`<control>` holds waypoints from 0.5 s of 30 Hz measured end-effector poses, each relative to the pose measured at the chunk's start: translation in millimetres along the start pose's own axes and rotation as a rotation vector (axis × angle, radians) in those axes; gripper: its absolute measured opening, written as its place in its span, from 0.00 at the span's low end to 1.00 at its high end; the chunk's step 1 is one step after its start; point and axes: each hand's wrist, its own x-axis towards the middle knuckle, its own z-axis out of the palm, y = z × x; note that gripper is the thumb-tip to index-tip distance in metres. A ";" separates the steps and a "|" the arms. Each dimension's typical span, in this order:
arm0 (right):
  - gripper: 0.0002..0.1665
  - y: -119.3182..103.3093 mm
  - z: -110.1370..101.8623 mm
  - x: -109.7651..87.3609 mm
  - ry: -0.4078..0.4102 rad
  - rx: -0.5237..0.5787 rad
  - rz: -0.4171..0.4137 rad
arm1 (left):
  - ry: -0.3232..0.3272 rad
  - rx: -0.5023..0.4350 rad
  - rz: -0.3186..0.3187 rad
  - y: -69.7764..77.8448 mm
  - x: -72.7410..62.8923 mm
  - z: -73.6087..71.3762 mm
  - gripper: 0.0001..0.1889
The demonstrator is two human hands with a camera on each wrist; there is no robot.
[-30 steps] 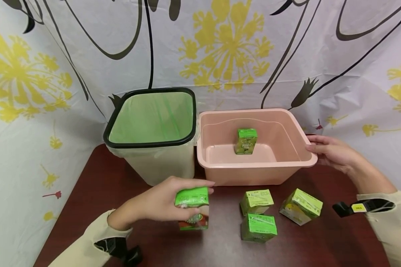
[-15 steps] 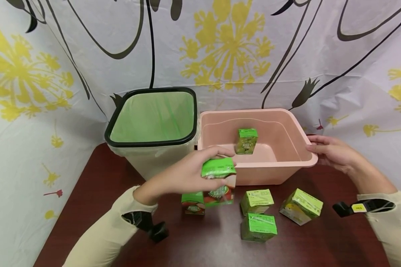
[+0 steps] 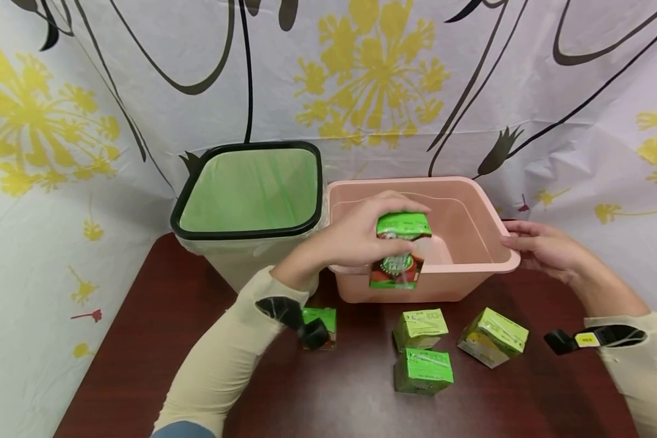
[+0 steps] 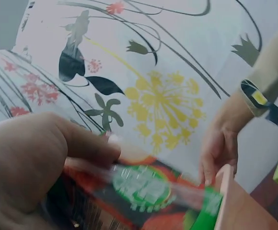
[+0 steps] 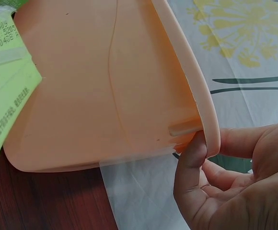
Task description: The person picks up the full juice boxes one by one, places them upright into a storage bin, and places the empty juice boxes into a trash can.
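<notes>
My left hand [image 3: 353, 237] grips a green-topped juice box [image 3: 396, 271] with a dark red front and round green logo. It is above the front rim of the pink basin [image 3: 454, 286], overlapping the basin's inside in the head view. Thumb and fingers span the box's sides; in the left wrist view the juice box [image 4: 141, 189] looks blurred. At the basin's right end my right hand [image 3: 547, 249] pinches the rim, with the thumb on one side and fingers on the other, as the right wrist view shows. The box inside the basin is hidden behind my left hand.
Left of the basin stands a tall bin [image 3: 276, 258] with a black rim and green liner. On the dark table are two yellow-green boxes, one upright [image 3: 420, 328] and one angled [image 3: 493, 337], a green box [image 3: 424, 371], and a red-fronted box [image 3: 328, 319] partly behind the left wrist strap.
My left hand has lifted the juice box off the table and carried it right and forward to the basin, uncovering another red-fronted box. The right hand stays on the rim.
</notes>
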 end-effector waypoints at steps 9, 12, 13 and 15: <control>0.21 -1.4 1.8 0.3 0.002 0.000 0.001 | 0.071 -0.173 -0.248 -5.1 34.2 -0.1 0.28; 0.21 -1.9 2.0 0.3 0.001 -0.005 -0.003 | 0.099 -0.211 -0.347 -6.3 42.3 0.6 0.29; 0.21 -1.9 2.0 0.3 0.002 -0.008 -0.003 | 0.109 -0.230 -0.373 -7.0 45.2 0.6 0.29; 0.21 -1.8 2.0 0.1 0.005 -0.017 -0.002 | 0.119 -0.232 -0.409 -9.2 50.8 0.0 0.29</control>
